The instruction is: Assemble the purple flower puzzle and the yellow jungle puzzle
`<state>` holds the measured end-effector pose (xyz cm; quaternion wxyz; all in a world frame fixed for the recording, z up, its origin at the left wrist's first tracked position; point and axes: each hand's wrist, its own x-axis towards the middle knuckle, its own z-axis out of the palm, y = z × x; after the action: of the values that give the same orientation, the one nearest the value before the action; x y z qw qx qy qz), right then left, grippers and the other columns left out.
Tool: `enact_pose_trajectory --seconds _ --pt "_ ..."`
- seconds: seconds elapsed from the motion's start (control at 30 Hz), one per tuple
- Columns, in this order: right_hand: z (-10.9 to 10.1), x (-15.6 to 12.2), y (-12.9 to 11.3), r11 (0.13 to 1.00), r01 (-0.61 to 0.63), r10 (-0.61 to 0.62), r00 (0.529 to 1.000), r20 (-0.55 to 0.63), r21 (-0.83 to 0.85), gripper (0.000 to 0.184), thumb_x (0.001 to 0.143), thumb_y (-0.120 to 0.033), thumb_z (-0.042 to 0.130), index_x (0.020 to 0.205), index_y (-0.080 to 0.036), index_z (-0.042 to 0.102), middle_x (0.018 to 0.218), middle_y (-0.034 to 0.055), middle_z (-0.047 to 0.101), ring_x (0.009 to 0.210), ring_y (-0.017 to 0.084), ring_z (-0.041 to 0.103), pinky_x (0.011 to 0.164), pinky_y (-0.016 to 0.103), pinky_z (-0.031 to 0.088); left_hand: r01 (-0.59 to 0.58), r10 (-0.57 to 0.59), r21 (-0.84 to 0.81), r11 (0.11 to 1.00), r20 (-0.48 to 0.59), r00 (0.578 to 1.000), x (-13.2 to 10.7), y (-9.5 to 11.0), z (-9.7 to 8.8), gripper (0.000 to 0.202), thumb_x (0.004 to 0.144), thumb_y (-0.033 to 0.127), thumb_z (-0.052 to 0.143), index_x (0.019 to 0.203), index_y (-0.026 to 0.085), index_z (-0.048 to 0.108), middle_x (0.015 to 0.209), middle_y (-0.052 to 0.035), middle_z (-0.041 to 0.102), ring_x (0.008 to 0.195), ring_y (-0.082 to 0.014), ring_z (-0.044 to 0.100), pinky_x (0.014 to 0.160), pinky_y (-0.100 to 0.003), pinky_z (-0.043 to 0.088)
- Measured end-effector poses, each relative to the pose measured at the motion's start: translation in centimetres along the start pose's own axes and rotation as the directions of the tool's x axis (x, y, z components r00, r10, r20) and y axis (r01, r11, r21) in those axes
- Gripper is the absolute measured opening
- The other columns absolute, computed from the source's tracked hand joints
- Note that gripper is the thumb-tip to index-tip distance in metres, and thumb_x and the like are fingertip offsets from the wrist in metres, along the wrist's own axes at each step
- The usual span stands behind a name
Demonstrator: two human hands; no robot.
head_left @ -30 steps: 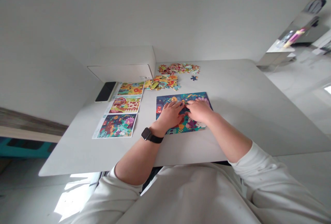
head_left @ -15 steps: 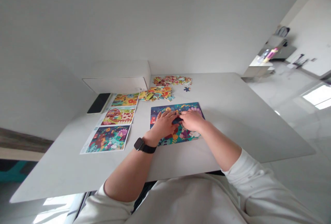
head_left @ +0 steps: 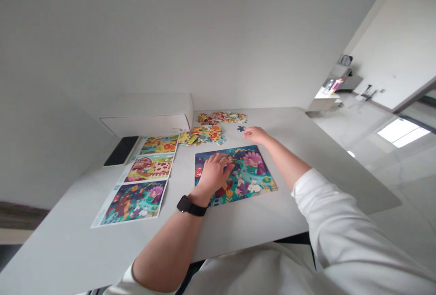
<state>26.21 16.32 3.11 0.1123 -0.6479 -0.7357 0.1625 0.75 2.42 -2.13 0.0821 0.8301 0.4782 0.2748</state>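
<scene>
Grip at right (head_left: 255, 135) curled at one dark-blue piece (head_left: 240, 129); cannot tell if grasping. Grip at left (head_left: 216, 170) released, laid flat on one puzzle (head_left: 245, 173) on the table (head_left: 64, 245). Beyond: two piles (head_left: 202, 135) of pieces, three printed pictures (head_left: 136, 202), one phone (head_left: 121, 151), one white box (head_left: 148, 125).

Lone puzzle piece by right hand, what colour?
Lone puzzle piece: mostly dark blue; shows in head view.

pictures (head_left: 136, 202) left of puzzle (head_left: 254, 172), loose piece (head_left: 240, 129) behind it
</scene>
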Motion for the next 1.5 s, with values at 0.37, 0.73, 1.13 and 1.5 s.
enact_pose_trajectory --seconds 0.37,0.73,1.13,1.5 --pt "2.7 8.8 2.6 0.982 -0.191 0.188 0.974 -0.127 -0.008 0.031 0.086 -0.034 0.083 0.116 -0.026 0.086 0.122 0.0079 0.085 0.12 0.029 0.076 0.097 0.03 0.056 0.281 -0.367 -0.432 0.857 -0.129 0.921 0.1 -0.1 -1.1 0.068 0.114 0.057 0.032 0.055 0.025 0.042 0.053 -0.0036 0.047 0.052 -0.0176 0.041 0.06 -0.037 0.025" --pt "2.5 6.2 2.2 0.922 -0.162 0.236 0.955 -0.181 0.351 0.013 0.081 -0.017 0.079 0.087 -0.021 0.069 0.082 0.0002 0.078 0.079 0.017 0.074 0.077 0.027 0.056 0.161 -0.651 -0.845 0.51 -0.257 0.714 1.2 -0.3 -2.0 0.076 0.107 0.08 0.031 0.055 0.026 0.037 0.05 0.0014 0.033 0.05 -0.0151 0.034 0.052 -0.033 0.031" --pt "2.6 -6.8 -3.1 0.56 0.205 -0.024 0.973 -0.232 0.803 0.035 0.084 -0.05 0.079 0.106 -0.022 0.074 0.096 0.0025 0.077 0.086 0.018 0.071 0.075 0.028 0.057 0.169 -0.65 -0.881 0.441 -0.184 0.737 1.4 -1.1 -3.1 0.061 0.101 0.082 0.048 0.077 0.026 0.052 0.054 0.0061 0.035 0.047 -0.0127 0.034 0.047 -0.029 0.027" --pt "7.7 -8.9 -4.3 0.629 0.15 -0.033 0.986 -0.166 0.763 0.038 0.086 -0.043 0.078 0.117 -0.022 0.077 0.094 0.0026 0.079 0.087 0.02 0.072 0.082 0.032 0.057 0.283 -0.495 -0.798 0.532 -0.022 0.869 1.0 -0.6 -2.5 0.037 0.089 0.055 0.079 0.093 0.02 0.068 0.072 0.0022 0.061 0.062 -0.0112 0.052 0.058 -0.023 0.043"
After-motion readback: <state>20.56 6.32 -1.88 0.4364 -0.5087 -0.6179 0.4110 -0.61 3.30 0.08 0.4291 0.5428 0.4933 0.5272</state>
